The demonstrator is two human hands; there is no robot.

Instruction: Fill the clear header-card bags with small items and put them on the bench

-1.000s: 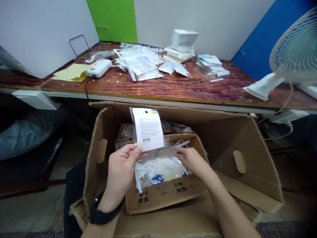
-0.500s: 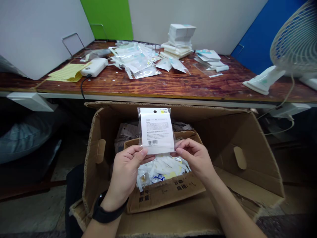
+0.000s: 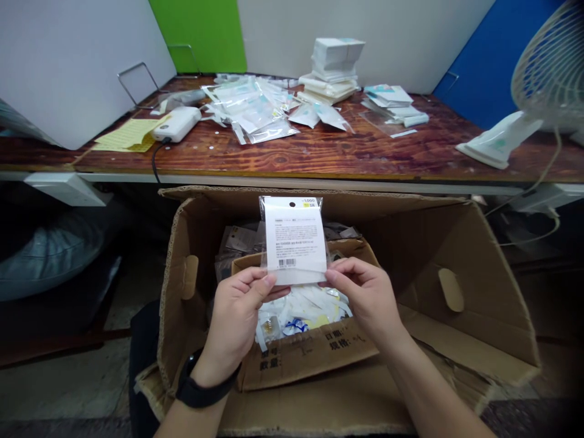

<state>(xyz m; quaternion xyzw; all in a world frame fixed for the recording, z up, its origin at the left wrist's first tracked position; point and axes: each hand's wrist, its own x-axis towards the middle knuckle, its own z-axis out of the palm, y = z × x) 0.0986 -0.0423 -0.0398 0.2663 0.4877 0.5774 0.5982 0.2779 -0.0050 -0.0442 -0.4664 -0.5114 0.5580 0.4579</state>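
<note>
Between my hands is a clear plastic packet with a white printed card (image 3: 296, 237) inside, its barcode side facing me and its hang hole at the top. My left hand (image 3: 246, 310) pinches the lower left corner, thumb on the front. At the lower right corner, my right hand (image 3: 362, 298) grips the edge between thumb and fingers. Below the packet sits a smaller cardboard box (image 3: 310, 359) holding white strips and small packets (image 3: 296, 310). It stands inside a large open carton (image 3: 401, 237), where more packaged cards (image 3: 239, 238) lie behind it.
A wooden table (image 3: 274, 161) runs behind the carton. On it lie a pile of clear packets (image 3: 255, 109), a stack of white cards (image 3: 337, 58), more cards (image 3: 390, 100), a white device (image 3: 177, 125), yellow paper (image 3: 125, 137) and a fan (image 3: 497, 143).
The packet stays in both hands, still upright. My right thumb has shifted slightly onto the packet's lower right corner. The whole view has moved a little.
</note>
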